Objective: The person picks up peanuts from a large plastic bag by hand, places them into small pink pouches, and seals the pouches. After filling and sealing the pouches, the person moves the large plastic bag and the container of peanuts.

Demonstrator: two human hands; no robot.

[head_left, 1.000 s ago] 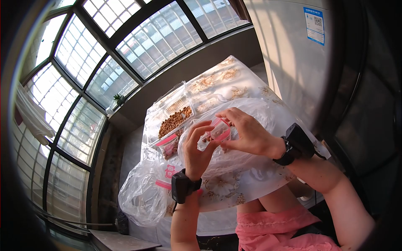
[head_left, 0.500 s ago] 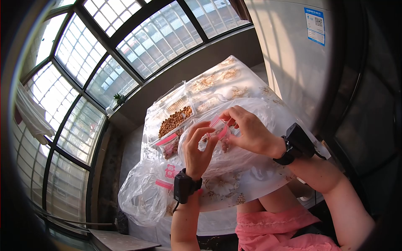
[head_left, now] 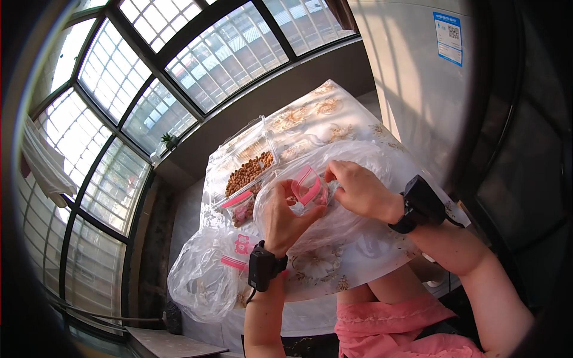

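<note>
Single pink-edged bag [head_left: 308, 192], mouth open, is held between the thumb and fingers of the left hand [head_left: 280, 216]. The right hand [head_left: 364, 192] is beside the bag, thumb and forefinger slightly parted; contact cannot be determined. Beyond the left-hand grip: brown nuts [head_left: 248, 173]. Left of it: filled pouch [head_left: 242, 209].

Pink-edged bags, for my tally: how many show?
3: open bag in the left hand, filled bag beside the nuts, flat bag by the left wrist device. More may lie hidden.
</note>
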